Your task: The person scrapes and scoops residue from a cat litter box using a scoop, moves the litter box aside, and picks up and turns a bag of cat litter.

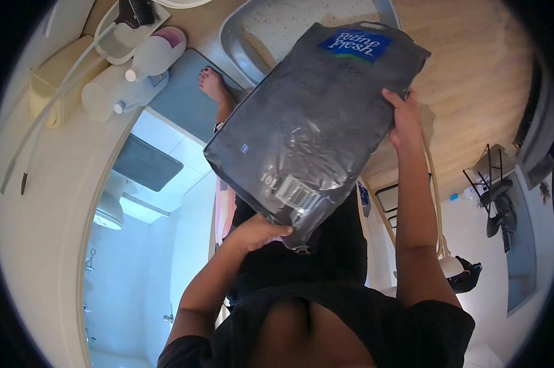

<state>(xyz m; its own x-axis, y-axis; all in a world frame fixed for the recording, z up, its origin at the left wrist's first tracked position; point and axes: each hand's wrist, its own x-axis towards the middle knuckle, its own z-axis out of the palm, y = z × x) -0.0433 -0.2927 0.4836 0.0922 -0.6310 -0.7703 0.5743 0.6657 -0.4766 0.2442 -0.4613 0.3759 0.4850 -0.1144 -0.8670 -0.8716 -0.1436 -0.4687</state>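
A large dark grey bag of cat litter [314, 122], with a blue "Feline Fresh" label near its far end, is held up in front of my body. My left hand [261, 233] grips the near bottom corner, thumb on top beside the barcode. On the far right edge, my right hand [404, 119] clasps the bag with the thumb over its face and the other fingers mostly hidden behind. Just beyond the bag stands a grey litter tray [228, 38], partly covered by it, with brown granules inside.
White plastic bottles [157, 55] and a cream container [59, 76] line the left wall. A dark brush [136, 13] rests in a white tray. My bare foot [212, 84] is on a grey mat [188, 101]. A bathroom doorway opens at left; a black wire rack [486, 178] is at right.
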